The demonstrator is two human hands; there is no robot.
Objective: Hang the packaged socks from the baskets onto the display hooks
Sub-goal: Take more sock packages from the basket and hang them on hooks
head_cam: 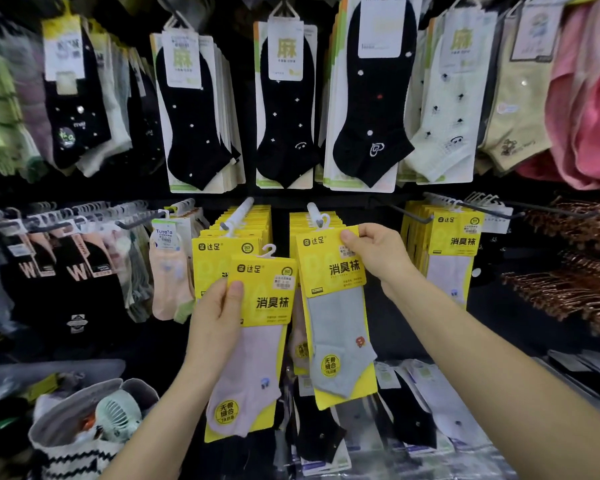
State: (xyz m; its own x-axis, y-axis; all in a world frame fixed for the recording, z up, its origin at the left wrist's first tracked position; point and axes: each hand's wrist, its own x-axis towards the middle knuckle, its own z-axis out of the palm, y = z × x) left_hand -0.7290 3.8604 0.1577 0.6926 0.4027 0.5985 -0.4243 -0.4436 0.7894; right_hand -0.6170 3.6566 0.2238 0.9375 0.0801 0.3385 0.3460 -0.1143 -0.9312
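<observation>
Hands (215, 317) on separate sock packs (271, 303)

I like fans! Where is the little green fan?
Low on the left of the head view, the green fan lies inside the striped bag.

left hand (215, 317): bare, short thumbnail | right hand (378, 254): bare, short thumbnail | forearms (482, 358): bare

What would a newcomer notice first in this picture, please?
At centre the left hand grips a bright yellow pink-sock pack, while the right hand pinches a matching grey-sock pack up by a display hook. Above them hangs a row of black dotted socks.
</observation>
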